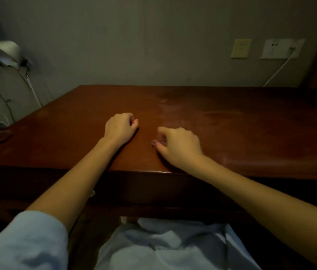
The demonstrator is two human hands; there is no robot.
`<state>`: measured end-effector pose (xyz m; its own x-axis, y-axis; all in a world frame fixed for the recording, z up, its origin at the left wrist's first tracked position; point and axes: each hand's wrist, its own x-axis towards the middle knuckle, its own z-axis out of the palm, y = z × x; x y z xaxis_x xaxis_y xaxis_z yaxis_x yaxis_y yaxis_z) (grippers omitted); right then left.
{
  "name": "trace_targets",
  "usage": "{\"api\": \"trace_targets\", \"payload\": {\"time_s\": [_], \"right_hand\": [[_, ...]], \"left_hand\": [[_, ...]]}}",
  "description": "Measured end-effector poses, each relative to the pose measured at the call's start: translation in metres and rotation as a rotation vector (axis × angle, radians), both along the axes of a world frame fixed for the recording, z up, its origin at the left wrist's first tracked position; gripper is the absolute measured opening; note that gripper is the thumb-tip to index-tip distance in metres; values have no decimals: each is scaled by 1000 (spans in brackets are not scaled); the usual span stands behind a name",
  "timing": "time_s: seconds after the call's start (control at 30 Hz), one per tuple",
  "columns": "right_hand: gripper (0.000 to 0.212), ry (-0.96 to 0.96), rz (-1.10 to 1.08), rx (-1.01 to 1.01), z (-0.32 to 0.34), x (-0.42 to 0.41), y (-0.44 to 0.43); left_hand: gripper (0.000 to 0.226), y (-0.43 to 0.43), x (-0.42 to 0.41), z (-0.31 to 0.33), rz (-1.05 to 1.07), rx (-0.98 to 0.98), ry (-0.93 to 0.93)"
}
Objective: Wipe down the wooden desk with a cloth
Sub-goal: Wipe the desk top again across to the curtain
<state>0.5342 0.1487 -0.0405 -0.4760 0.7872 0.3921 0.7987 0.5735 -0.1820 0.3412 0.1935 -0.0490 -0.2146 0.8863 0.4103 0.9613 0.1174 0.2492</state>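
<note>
As left hand, right hand rest | desk directly beneath

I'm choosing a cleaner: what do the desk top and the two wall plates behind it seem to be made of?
Desk top: apparently reddish-brown wood or veneer under smooth semi-gloss varnish, judging by its soft sheen and pale smeary patches; grain is too dim to confirm. Yellowish wall plate and white socket plate: likely moulded plastic, smooth and matte.

The desk runs off right (lamp blurred).
</note>
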Motion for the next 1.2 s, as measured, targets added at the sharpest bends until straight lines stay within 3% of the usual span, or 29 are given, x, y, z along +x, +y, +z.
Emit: {"api": "trace_targets", "payload": {"time_s": [0.1, 0.2, 0.37, 0.47, 0.6, 0.7, 0.87, 1.0, 1.1, 1.2], "right_hand": [[19, -9, 156, -36, -3, -66, -23], [14, 12, 311, -68, 1, -44, -45], [37, 16, -122, -103, 3, 67, 14], [35, 18, -179, -46, 2, 37, 40], [14, 24, 71, -13, -2, -34, 10], [27, -15, 297, -43, 3, -8, -31], [19, -4, 17, -58, 5, 46, 43], [29, 4, -67, -11, 6, -19, 83], [11, 32, 100, -4, 5, -50, 63], [22, 21, 425, -59, 7, -17, 28]], "left_hand": [[23, -6, -1, 3, 3, -18, -49], [25, -8, -2, 2, 15, 10, -58], [24, -7, -1, 0, -4, 1, -31], [25, -8, 0, 1, -10, -1, -42], [26, -12, -1, 1, 6, 0, -66], [25, -11, -1, 2, 16, 4, -26], [25, -6, 3, 0, -18, 17, 41], [24, -4, 0, -4, -14, 10, 9], [22, -2, -2, -5, -17, 12, -13], [24, 7, -4, -4, -26, 5, 33]]}}
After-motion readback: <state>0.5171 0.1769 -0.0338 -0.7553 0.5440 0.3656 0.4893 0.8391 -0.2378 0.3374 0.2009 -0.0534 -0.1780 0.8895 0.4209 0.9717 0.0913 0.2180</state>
